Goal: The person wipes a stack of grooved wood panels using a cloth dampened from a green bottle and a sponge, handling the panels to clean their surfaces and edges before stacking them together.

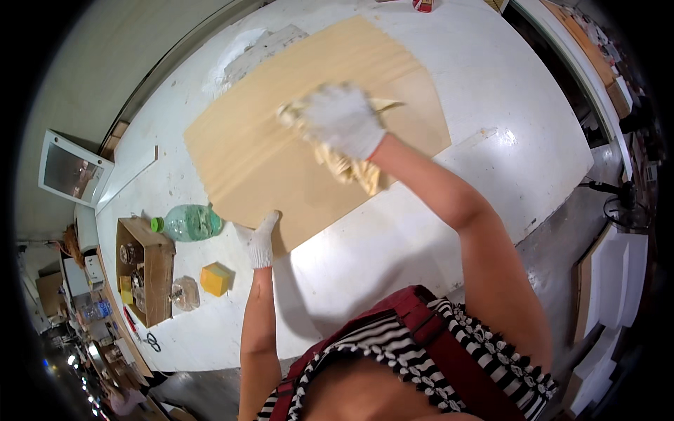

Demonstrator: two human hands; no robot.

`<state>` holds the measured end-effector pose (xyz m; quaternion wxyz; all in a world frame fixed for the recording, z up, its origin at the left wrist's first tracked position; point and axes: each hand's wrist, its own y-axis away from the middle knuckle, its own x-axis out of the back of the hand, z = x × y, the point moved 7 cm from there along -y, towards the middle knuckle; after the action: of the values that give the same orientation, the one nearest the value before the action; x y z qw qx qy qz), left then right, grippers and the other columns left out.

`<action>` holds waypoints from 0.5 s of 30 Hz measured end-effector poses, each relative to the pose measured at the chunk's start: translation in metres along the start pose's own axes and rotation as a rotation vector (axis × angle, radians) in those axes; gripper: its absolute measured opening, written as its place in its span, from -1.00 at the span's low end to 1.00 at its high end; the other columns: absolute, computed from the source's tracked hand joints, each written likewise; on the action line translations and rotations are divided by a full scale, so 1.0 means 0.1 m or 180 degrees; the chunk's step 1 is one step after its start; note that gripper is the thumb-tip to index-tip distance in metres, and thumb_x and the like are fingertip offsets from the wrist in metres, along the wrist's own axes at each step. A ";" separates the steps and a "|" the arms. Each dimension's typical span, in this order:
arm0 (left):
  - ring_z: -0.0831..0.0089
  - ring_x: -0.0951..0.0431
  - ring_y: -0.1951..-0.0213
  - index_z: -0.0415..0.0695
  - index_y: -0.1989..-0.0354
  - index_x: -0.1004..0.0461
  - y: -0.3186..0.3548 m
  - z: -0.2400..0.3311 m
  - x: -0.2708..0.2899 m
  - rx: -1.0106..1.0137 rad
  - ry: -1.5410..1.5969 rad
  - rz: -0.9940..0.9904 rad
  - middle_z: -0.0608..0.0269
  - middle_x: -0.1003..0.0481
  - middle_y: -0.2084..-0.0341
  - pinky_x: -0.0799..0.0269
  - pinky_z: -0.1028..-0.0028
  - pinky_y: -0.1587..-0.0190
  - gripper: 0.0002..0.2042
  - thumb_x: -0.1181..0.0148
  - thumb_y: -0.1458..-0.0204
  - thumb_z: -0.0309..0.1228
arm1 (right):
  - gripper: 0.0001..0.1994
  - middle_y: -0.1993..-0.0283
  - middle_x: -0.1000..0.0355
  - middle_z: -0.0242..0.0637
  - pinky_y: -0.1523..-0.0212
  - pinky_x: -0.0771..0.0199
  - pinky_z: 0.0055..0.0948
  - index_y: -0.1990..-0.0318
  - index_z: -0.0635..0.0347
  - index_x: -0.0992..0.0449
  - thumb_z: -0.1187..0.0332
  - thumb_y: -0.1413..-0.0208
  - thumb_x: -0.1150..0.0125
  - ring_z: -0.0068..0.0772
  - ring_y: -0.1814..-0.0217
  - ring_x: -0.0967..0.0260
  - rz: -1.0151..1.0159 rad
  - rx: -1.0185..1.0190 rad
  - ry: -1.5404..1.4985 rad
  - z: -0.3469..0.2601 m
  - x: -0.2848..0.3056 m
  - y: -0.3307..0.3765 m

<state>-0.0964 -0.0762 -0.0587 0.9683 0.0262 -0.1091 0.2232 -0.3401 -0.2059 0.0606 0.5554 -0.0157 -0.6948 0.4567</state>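
Observation:
A large tan board (239, 154) with a wood-like surface lies flat on the white table. Paler streaks run across its far part, while the near part looks darker. My right hand (345, 119), in a white glove and slightly blurred, presses a crumpled cream-yellow cloth (344, 168) onto the middle of the board; most of its fingers are hidden. At the board's near left corner is my left hand (260, 241), also gloved, with its thumb over the top and the other fingers mostly out of sight at the edge.
Left of the board lies a green plastic bottle (189, 223), near a yellow block (215, 279), a clear plastic container (185, 293) and a cardboard box (158, 259) holding jars. Scissors (152, 342) rest by the table's left edge. A grey slab (263, 52) sits beyond the board.

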 end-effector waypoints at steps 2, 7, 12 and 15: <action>0.38 -0.48 0.08 -0.30 -0.20 -0.22 0.04 -0.04 0.09 0.0008 0.0052 0.0121 0.16 -0.46 0.05 -0.41 0.44 -0.03 -0.26 -0.47 0.22 -0.57 | -0.86 0.39 -0.50 -0.36 0.36 -0.49 -0.13 0.42 0.00 -0.54 0.20 -0.01 -0.15 -0.24 0.29 -0.47 -0.0207 -0.0428 0.0727 0.82 -0.23 0.25; 0.39 -0.48 0.09 -0.32 -0.16 -0.25 0.04 -0.02 0.00 -0.0138 0.0044 0.0079 0.13 -0.46 0.07 -0.40 0.44 -0.02 -0.30 -0.47 0.21 -0.56 | -0.58 0.11 -0.49 -0.03 0.13 -0.48 -0.15 -0.16 0.03 -0.43 0.18 -0.15 -0.05 0.04 0.10 -0.46 -0.0772 -0.2493 0.0422 3.36 -0.20 1.32; 0.39 -0.45 0.04 -0.31 -0.22 -0.21 0.02 -0.06 0.18 0.0068 -0.0119 0.0092 0.13 -0.43 0.00 -0.41 0.44 -0.03 -0.26 -0.45 0.21 -0.60 | -0.59 0.07 -0.49 -0.11 0.07 -0.45 -0.21 -0.10 0.08 -0.44 0.18 -0.09 -0.12 -0.05 0.05 -0.44 -0.0688 -0.1255 -0.0088 1.43 -0.03 0.56; 0.39 -0.46 0.04 -0.30 -0.22 -0.20 0.00 -0.12 -0.02 0.0208 0.0045 -0.0051 0.14 -0.42 -0.01 -0.42 0.44 -0.03 -0.27 -0.43 0.19 -0.63 | -0.73 0.20 -0.47 -0.20 0.10 -0.43 -0.23 0.09 0.13 -0.49 0.27 -0.06 -0.13 -0.16 0.14 -0.43 -0.0299 0.0294 -0.0515 -0.29 -0.06 0.27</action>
<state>-0.0959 -0.0757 -0.0706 0.9694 0.0571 -0.0946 0.2191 -0.3277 -0.1755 0.0375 0.5183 0.0794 -0.7156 0.4615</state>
